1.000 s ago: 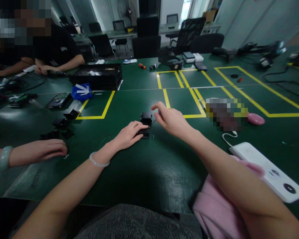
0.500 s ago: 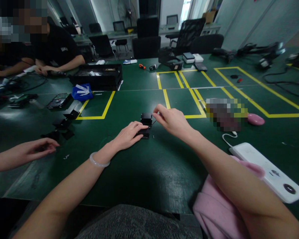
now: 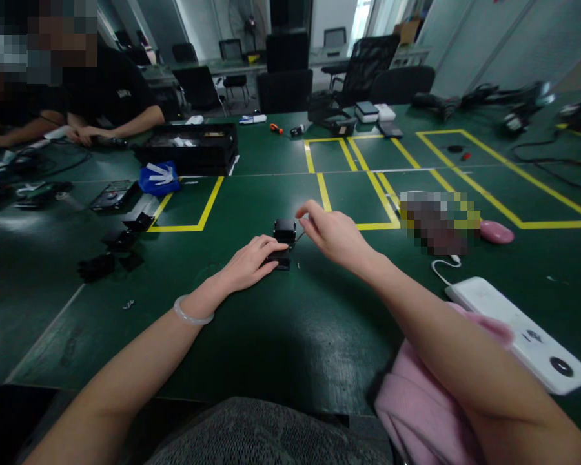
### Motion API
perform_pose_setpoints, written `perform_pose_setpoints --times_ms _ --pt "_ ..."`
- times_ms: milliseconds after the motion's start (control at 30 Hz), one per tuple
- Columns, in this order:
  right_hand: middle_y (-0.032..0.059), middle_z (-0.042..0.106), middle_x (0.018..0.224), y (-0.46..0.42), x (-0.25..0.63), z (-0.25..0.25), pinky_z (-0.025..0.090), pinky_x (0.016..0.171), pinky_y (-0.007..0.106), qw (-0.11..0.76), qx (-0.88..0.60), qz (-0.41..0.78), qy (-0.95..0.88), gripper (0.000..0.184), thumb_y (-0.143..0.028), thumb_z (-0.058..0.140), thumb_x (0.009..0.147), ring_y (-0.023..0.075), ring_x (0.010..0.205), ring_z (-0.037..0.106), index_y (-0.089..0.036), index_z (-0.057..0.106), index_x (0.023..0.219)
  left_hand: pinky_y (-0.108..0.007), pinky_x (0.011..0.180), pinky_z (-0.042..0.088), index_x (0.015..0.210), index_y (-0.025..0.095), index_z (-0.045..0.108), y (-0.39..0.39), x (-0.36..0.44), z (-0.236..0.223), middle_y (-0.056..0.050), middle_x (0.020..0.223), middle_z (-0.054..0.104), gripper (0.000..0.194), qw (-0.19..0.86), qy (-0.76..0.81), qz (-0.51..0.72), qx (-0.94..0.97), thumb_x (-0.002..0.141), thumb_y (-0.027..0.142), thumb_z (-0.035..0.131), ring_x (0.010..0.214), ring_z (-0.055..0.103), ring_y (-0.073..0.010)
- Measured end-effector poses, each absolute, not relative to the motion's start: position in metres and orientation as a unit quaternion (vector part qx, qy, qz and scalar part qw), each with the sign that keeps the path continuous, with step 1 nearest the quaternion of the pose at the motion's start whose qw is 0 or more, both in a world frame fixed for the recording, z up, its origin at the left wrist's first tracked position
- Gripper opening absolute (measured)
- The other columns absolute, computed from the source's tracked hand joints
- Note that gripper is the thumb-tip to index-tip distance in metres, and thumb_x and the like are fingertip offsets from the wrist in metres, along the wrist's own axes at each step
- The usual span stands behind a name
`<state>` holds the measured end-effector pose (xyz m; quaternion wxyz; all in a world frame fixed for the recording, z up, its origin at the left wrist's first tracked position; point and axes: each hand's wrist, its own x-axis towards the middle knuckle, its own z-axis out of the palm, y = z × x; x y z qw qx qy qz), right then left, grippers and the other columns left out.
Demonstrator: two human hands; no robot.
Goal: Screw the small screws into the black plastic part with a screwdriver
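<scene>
My left hand [image 3: 248, 263] lies over a small black plastic-looking part [image 3: 281, 259], fingers and thumb gripping it against the table. Just beyond the fingertips sits a black block-shaped piece [image 3: 285, 228], seemingly joined to that part; my fingers cover the place between them. To the right, my right hand [image 3: 334, 234] is curled, index finger bent above the thumb. From its fingertips a thin metal shaft, which looks like a hex key [image 3: 298, 238], slants down to the black part. Beside the part lies a tiny screw [image 3: 298, 265].
Several small screws [image 3: 128, 304] lie left of my left forearm, with black brackets [image 3: 119, 240] behind them. A black tray [image 3: 186, 145] stands farther back. On the right are a white power bank [image 3: 520, 332], pink cloth [image 3: 423, 400] and pink mouse [image 3: 496, 232]. Other people sit back left.
A neighbour's hand at the left has withdrawn from the loose screws and out of view. My right fingers have flexed slightly in and back out; my left hand has stayed still.
</scene>
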<state>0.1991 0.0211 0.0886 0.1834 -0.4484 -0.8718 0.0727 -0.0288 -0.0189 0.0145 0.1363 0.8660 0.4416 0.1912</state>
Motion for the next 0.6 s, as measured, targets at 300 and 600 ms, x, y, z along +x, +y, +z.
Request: perform_pose_setpoints --times_ms 300,600 --pt "0.0073 0.072 0.085 0.0209 0.1989 0.0894 0.025 0.061 0.028 0.159 -0.464 0.06 -0.87 0.034 -0.035 0.033 0.101 0.0201 0.074 0.063 -0.019 0.059 0.116 -0.046 0.1 0.051 0.137 0.024 0.052 -0.0192 -0.0288 0.0136 -0.011 0.129 0.055 0.038 0.135 0.442 0.196 0.865 0.099 0.029 0.047 0.119 0.053 -0.0268" --pt "0.0071 0.072 0.085 0.0196 0.1988 0.0895 0.024 0.06 0.028 0.158 -0.464 0.051 -0.87 0.036 -0.036 0.034 0.102 0.0189 0.073 0.061 -0.019 0.06 0.117 -0.047 0.101 0.05 0.137 0.022 0.051 -0.0193 -0.0287 0.0148 -0.012 0.13 0.054 0.038 0.138 0.443 0.187 0.866 0.1 0.029 0.046 0.12 0.053 -0.0274"
